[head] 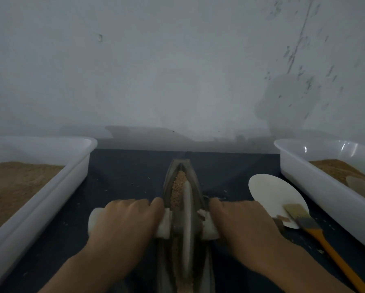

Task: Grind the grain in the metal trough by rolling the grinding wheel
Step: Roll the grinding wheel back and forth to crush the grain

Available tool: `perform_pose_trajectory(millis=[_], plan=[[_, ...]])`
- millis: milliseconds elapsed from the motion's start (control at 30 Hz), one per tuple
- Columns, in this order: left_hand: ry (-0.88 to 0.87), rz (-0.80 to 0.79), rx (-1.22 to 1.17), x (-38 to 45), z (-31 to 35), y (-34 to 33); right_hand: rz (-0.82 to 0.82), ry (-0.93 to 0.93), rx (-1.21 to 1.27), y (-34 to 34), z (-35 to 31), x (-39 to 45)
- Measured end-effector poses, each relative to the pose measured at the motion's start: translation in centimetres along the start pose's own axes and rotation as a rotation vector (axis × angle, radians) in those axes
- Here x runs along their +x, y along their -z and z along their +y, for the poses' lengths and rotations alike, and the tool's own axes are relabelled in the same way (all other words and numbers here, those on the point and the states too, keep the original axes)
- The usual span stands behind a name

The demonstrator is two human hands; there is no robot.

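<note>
**Wheel mid-trough, both hands bearing down on the axle**

The metal trough runs up the lower centre of the frame, narrowing to a point at its far end. The grinding wheel stands on edge in it, about halfway along. The grain lies heaped ahead of the wheel toward the far tip, with a finer-looking strip along the channel near the bottom edge.

The left hand lies over the white handle on the left of the wheel, fingers bent down over the front of it and holding it. The right hand covers the matching handle on the right in the same way; how far its fingertips wrap under cannot be told.

Risks, as a judgement: the grain ahead is piled high near the rim, so a hard push forward could spill it onto the dark cloth, where stray bits already lie. Uneven pressure between the two hands could tilt the wheel and let it ride up the trough wall or jump out. The right wrist sits just beside the white plate and the brush resting on it; a wide elbow swing could knock them. The white trays at left and right of the frame, both holding brown material, stand well apart.
</note>
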State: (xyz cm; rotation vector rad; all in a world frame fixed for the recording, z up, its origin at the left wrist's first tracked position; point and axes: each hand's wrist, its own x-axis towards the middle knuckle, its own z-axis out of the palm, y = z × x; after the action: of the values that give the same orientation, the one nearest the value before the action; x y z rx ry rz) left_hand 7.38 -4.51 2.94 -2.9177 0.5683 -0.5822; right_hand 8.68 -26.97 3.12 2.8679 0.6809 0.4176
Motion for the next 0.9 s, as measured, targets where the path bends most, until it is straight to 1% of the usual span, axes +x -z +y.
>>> perform_pose_trajectory(millis=[33, 100, 133, 200, 267, 300, 367, 433, 500, 567, 700, 800, 833, 900], plan=[[-0.055, 0.002, -0.006, -0.4, 0.2, 0.5, 0.006, 0.015, -0.026, 0.1, -0.1, -0.7], [-0.152, 0.08, -0.043, -1.0, 0.3, 1.4, 0.084, 0.02, -0.044, 0.7, -0.3, -1.5], [-0.168, 0.113, -0.029, -1.1, 0.3, 1.5, 0.066, 0.008, -0.035, 0.5, -0.3, -1.4], [-0.144, 0.098, -0.008, -0.9, 0.3, 1.3, 0.029, 0.002, -0.02, 0.3, -0.2, -1.1], [-0.071, -0.006, -0.003, 0.0, 0.2, 0.6, -0.002, 0.004, -0.011, 0.0, 0.1, -0.1], [-0.04, -0.021, 0.021, 0.6, 0.0, 0.0, 0.008, 0.008, 0.002, -0.4, 0.5, 0.5], [0.005, 0.041, 0.062, 1.7, -0.6, -1.2, 0.056, 0.004, 0.03, -1.1, 1.0, 2.0], [0.064, 0.02, 0.09, 2.7, -1.1, -2.1, 0.115, 0.016, -0.03, -1.7, 1.3, 3.5], [0.098, 0.035, 0.079, 3.6, -1.4, -2.7, 0.154, 0.024, -0.072, -1.5, 1.5, 4.4], [0.096, 0.034, 0.064, 3.9, -1.6, -2.9, 0.171, 0.024, -0.084, -1.2, 1.7, 4.8], [0.07, -0.014, 0.021, 2.7, -1.4, -1.9, 0.101, 0.029, -0.073, -1.2, 1.3, 3.4], [0.039, -0.082, 0.0, 0.8, -0.8, -0.9, 0.055, 0.035, -0.022, -0.6, 0.5, 1.1], [0.039, -0.078, -0.001, 0.2, -0.6, -0.6, 0.046, 0.033, -0.021, -0.3, 0.1, 0.5], [-0.005, -0.056, -0.006, -0.5, -0.2, 0.1, 0.096, 0.015, -0.018, 0.1, -0.3, -0.4]])
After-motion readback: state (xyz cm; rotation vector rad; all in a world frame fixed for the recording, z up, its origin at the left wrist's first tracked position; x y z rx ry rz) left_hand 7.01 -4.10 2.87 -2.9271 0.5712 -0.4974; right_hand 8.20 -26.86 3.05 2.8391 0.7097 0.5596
